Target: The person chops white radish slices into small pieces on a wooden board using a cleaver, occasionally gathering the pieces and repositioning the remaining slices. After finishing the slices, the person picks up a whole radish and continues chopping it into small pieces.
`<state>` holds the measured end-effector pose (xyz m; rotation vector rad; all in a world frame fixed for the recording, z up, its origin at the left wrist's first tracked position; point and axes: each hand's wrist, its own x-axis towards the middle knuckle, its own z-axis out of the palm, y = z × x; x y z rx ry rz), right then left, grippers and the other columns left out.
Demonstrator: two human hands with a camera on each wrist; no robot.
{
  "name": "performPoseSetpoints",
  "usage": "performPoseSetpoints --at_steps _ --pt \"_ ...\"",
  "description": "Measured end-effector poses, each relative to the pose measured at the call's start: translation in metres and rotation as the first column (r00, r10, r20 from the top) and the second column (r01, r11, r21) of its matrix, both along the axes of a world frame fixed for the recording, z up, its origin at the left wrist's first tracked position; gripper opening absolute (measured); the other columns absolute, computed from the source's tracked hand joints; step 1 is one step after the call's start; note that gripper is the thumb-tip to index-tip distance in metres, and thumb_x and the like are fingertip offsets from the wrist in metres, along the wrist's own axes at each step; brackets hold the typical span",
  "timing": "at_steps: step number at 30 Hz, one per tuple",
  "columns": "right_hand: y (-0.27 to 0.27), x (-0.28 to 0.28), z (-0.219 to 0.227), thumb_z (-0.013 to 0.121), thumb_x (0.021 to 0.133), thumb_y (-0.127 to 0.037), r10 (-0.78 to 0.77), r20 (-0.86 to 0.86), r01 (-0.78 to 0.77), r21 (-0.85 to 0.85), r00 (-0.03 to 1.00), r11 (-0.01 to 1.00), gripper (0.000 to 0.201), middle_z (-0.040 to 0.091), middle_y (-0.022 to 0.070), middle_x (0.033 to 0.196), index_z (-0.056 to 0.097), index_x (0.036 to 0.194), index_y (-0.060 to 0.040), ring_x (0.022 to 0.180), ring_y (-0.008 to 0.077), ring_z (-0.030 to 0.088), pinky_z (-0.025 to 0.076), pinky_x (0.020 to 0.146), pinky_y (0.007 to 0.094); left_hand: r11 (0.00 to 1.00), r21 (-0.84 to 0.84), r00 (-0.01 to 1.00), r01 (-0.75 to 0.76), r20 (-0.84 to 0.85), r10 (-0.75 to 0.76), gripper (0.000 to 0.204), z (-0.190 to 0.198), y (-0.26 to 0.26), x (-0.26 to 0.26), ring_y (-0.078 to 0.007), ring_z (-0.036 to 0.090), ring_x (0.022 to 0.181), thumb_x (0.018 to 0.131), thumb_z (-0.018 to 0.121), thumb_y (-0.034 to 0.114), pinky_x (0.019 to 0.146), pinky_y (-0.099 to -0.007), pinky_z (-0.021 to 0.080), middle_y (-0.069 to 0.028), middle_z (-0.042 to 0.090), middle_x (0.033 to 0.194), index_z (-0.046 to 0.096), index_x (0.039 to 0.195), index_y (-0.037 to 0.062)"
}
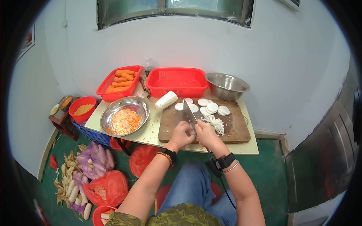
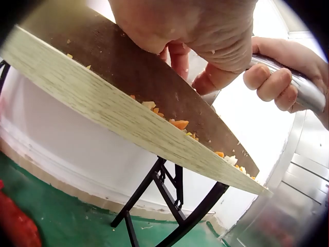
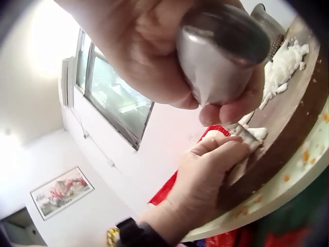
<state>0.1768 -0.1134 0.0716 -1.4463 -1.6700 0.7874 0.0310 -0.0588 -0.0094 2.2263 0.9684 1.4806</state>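
Note:
My right hand (image 1: 206, 135) grips the metal handle (image 3: 218, 62) of a kitchen knife (image 1: 188, 112), its blade pointing away over the wooden chopping board (image 1: 241, 130). Beside the blade, my left hand (image 1: 181, 135) is bent low at the board's near edge. In the right wrist view its fingertips (image 3: 234, 141) meet the blade, with white bits just beyond; I cannot tell whether they pinch anything. Chopped white radish (image 1: 215, 124) lies right of the knife. Round radish slices (image 1: 212, 107) spread behind it, and a peeled white radish (image 1: 166, 100) rests at the board's left corner.
A steel bowl of chopped orange and white pieces (image 1: 124, 121) stands left. Behind are a red basket of carrots (image 1: 100, 92), another red basket (image 1: 175, 93) and a steel basin (image 1: 230, 90). Bags (image 1: 107, 188) and radishes (image 1: 73, 193) lie on the floor at left.

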Motion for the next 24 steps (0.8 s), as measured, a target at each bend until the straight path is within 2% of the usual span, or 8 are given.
performPoseSetpoints --at_steps 2,3,4,5,8,11,14,24 --pt "0.002 0.002 0.001 0.046 0.097 -0.021 0.002 0.045 -0.002 0.001 0.999 1.000 0.036 0.053 0.0110 0.068 0.054 0.124 0.0016 0.057 0.0235 0.051 0.043 0.049 0.0343 1.000 -0.029 1.000 0.004 -0.023 -0.004 0.023 0.009 -0.006 0.001 -0.0313 0.063 0.084 0.066 0.076 0.015 0.076 -0.0360 0.053 -0.0163 0.062 0.095 0.063 0.079 0.0005" --pt "-0.001 0.001 0.000 0.047 0.096 -0.019 -0.025 0.043 0.023 0.028 0.999 0.999 0.031 0.058 0.0212 0.078 0.056 0.117 0.0020 0.073 0.0369 0.055 0.046 0.061 0.0420 0.997 -0.074 0.999 0.016 -0.032 -0.018 0.024 0.013 -0.011 0.000 -0.0316 0.063 0.085 0.066 0.076 0.016 0.076 -0.0360 0.053 -0.0165 0.063 0.095 0.064 0.081 0.0005" --pt "-0.002 0.002 -0.002 0.047 0.096 -0.019 -0.019 0.036 0.018 0.047 0.999 0.999 0.030 0.061 0.0236 0.080 0.057 0.115 0.0019 0.075 0.0392 0.059 0.047 0.064 0.0437 0.993 -0.118 0.999 0.025 -0.043 -0.030 0.025 0.016 -0.013 -0.001 -0.0318 0.063 0.086 0.067 0.077 0.016 0.077 -0.0361 0.053 -0.0167 0.063 0.095 0.064 0.082 0.0006" --pt "-0.003 0.003 -0.004 0.048 0.096 -0.019 -0.014 0.029 0.012 0.067 0.999 0.998 0.029 0.064 0.0260 0.082 0.058 0.113 0.0018 0.077 0.0414 0.064 0.049 0.067 0.0454 0.997 -0.077 0.998 0.031 -0.048 -0.035 0.024 0.014 -0.013 -0.003 -0.0327 0.063 0.087 0.067 0.076 0.014 0.078 -0.0364 0.053 -0.0170 0.062 0.096 0.064 0.083 0.0004" --pt "-0.023 0.007 -0.006 0.045 0.100 -0.021 0.034 -0.200 -0.031 0.018 0.979 0.999 0.038 0.049 -0.0014 0.061 0.050 0.133 -0.0027 0.046 0.0067 0.046 0.040 0.041 0.0236 0.999 0.000 0.998 0.032 -0.047 -0.032 0.023 0.008 -0.011 -0.005 -0.0343 0.063 0.090 0.067 0.074 0.011 0.080 -0.0373 0.053 -0.0179 0.062 0.099 0.065 0.085 -0.0001" --pt "-0.039 0.009 -0.008 0.044 0.102 -0.022 0.012 -0.265 0.002 0.055 0.964 0.999 0.040 0.048 -0.0023 0.062 0.048 0.137 -0.0037 0.047 0.0052 0.045 0.040 0.042 0.0222 0.999 -0.029 0.999 0.020 -0.032 -0.021 0.023 0.006 -0.012 -0.005 -0.0339 0.064 0.092 0.068 0.074 0.010 0.081 -0.0375 0.053 -0.0184 0.063 0.101 0.065 0.086 -0.0003" --pt "-0.047 0.009 -0.010 0.046 0.102 -0.024 -0.044 -0.384 0.047 -0.003 0.922 0.999 0.043 0.048 -0.0020 0.063 0.045 0.140 -0.0055 0.047 0.0046 0.045 0.040 0.042 0.0217 0.999 -0.053 1.000 0.015 -0.018 -0.016 0.022 0.006 -0.013 -0.005 -0.0335 0.064 0.093 0.069 0.073 0.010 0.082 -0.0374 0.053 -0.0183 0.063 0.102 0.066 0.086 -0.0003" --pt "-0.049 0.007 -0.003 0.045 0.103 -0.024 0.012 -0.321 -0.018 -0.017 0.947 1.000 0.041 0.048 -0.0019 0.062 0.046 0.140 -0.0068 0.045 0.0046 0.045 0.040 0.040 0.0216 0.998 -0.064 1.000 -0.004 0.003 0.004 0.016 0.005 -0.012 -0.003 -0.0321 0.064 0.086 0.069 0.070 0.008 0.076 -0.0362 0.054 -0.0155 0.062 0.097 0.066 0.082 0.0007"
